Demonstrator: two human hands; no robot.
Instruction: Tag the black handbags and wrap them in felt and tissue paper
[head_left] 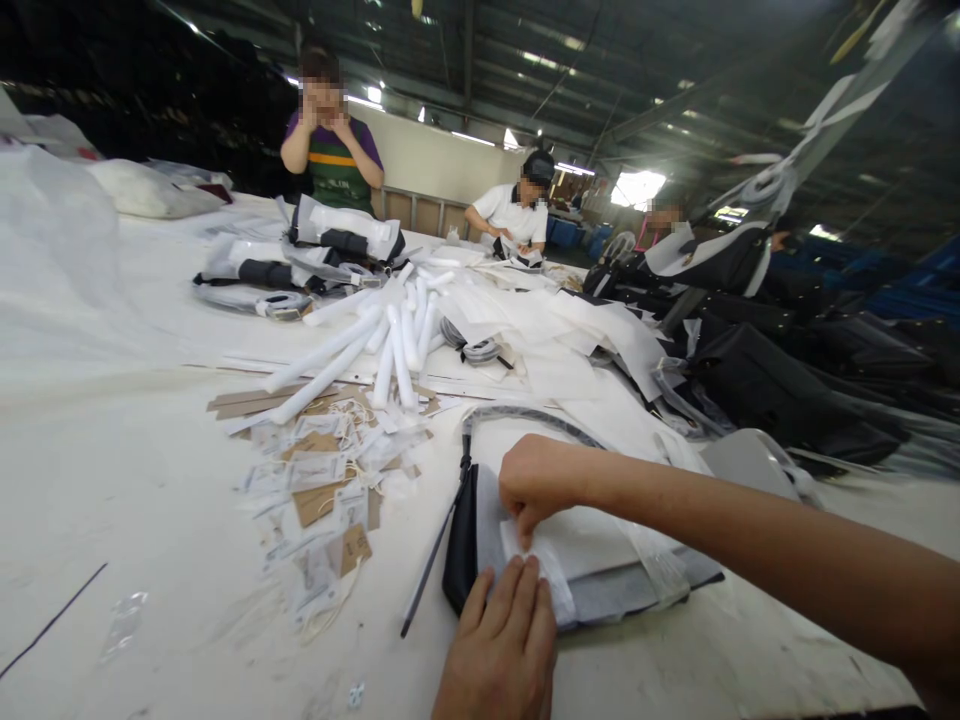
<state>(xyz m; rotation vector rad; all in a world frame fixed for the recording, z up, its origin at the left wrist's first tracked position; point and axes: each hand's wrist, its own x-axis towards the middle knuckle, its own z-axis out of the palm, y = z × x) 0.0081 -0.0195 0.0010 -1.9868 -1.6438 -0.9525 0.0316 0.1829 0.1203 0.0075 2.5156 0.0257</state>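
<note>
My right hand (546, 478) curls over crinkled white film (553, 578) on the grey-faced, dark-edged bag (611, 597); I can't tell whether it pinches. My left hand (501, 650) stretches fingers nearly together.

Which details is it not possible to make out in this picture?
Head view: what the palm of the right hand holds, if anything, hidden by the hand itself.
Head view: the wrist of the left hand, cut off by the bottom edge.
Head view: print on the brown tags, too small to read.
</note>
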